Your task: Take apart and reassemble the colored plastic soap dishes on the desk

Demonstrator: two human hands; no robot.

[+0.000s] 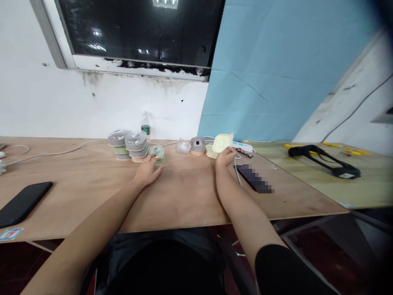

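My left hand (pixel 147 170) rests by the front left of a small green lidded container (pixel 160 150), its fingers spread and touching the container's near side. Left of that hand stand stacks of similar lidded containers, a front stack (pixel 137 141) and a rear stack (pixel 118 138), in grey, green and peach. At the right, my right hand (pixel 226 157) is closed on the edge of a pale yellow lid (pixel 222 142), tilted up. Below the lid sits a yellow container base (pixel 211 151), partly hidden by lid and hand.
Beside the yellow base are a grey-and-peach container (pixel 197 145) and a clear plastic piece (pixel 183 146). A bottle (pixel 145 123) stands by the wall. A power strip (pixel 243 146), cables, a dark phone (pixel 254 178), a black phone (pixel 24 201) and a black strap frame (pixel 325 159) lie around.
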